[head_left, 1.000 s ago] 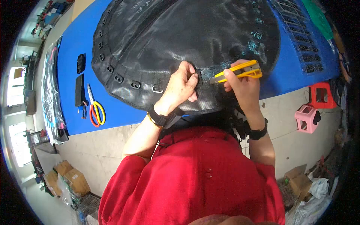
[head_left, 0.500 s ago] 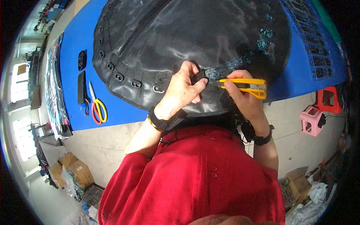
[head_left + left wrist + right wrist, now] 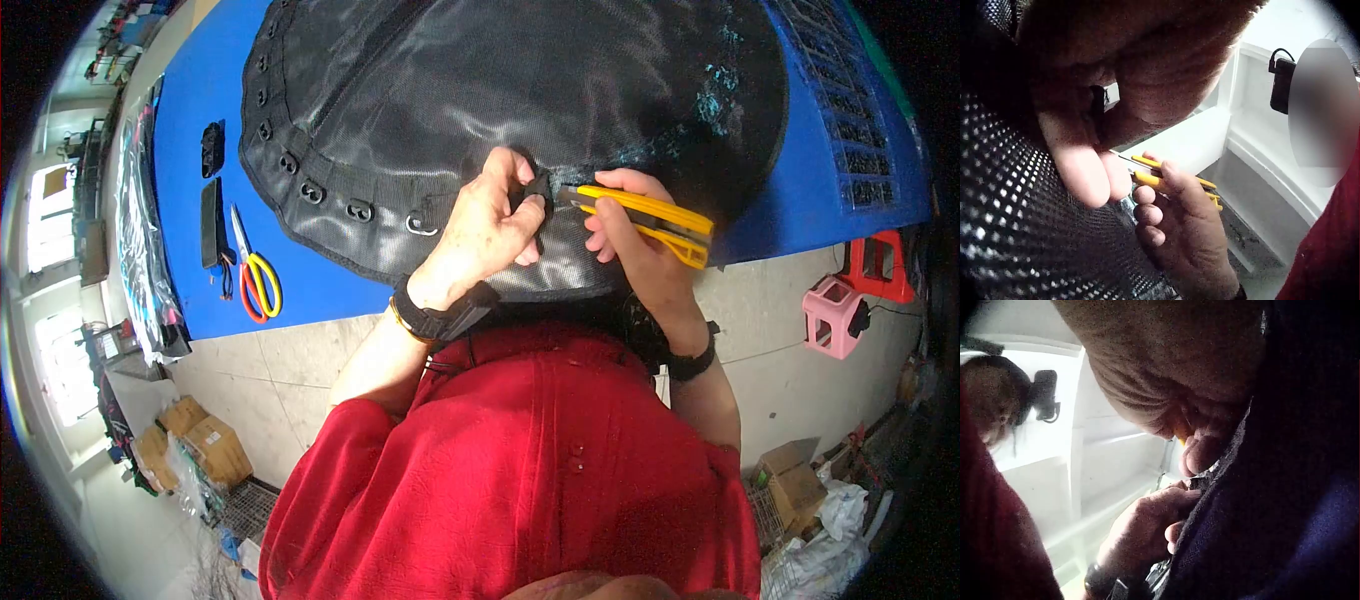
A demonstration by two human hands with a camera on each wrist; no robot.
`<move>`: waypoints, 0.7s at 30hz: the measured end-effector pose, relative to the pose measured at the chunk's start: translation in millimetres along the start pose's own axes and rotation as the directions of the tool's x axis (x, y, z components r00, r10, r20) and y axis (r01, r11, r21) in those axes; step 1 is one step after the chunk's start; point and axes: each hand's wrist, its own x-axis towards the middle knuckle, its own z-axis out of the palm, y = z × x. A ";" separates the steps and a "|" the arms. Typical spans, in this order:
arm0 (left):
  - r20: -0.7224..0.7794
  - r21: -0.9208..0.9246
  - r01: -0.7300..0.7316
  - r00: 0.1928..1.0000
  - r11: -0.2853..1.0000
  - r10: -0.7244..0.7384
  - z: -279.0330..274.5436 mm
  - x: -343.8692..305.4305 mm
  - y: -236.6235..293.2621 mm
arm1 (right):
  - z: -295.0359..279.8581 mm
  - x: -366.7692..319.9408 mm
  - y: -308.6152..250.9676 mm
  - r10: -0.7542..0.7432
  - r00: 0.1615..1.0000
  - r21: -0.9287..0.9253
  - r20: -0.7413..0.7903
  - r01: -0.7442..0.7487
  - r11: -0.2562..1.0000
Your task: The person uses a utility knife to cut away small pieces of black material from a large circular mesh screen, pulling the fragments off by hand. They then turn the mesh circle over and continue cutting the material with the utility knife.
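A large round black mesh piece (image 3: 440, 100) lies on the blue table, with black hooks and a metal ring (image 3: 421, 226) along its near-left edge. The left hand (image 3: 482, 228) pinches a small black strap tab (image 3: 541, 187) at the mesh, thumb against finger. Just right of it, the right hand (image 3: 645, 240) grips a yellow cutter (image 3: 660, 220), its blade tip close to the tab and the left thumb. In the left wrist view the right hand (image 3: 1188, 231) holds the cutter (image 3: 1150, 181) beside the left fingertips. The right wrist view shows the left hand (image 3: 1147, 525) at the mesh edge.
On the blue table (image 3: 300, 290), left of the mesh, are scissors (image 3: 256, 270), a black strip (image 3: 211, 222) and a small black item (image 3: 212, 150). Bagged black parts (image 3: 865, 160) lie at the right. A pink stool (image 3: 832, 318) and a red stool (image 3: 880, 265) stand beyond the table.
The cutter has turned in the right hand, its handle end now tilted down to the right, and its blade has come nearer the tab. The left hand keeps its pinch.
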 end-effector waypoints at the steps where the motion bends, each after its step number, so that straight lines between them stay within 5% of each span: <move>1: 0.005 -0.013 0.001 1.000 1.000 -0.001 -0.4 0.1 -1.4 | 0.0 1.0 3.3 -0.002 1.000 -0.001 0.006 0.002 1.000; 21: 0.021 -0.001 -0.016 1.000 1.000 0.017 -1.1 0.0 -1.2 | -1.6 -0.6 2.7 -0.001 0.998 -0.033 0.060 0.003 0.999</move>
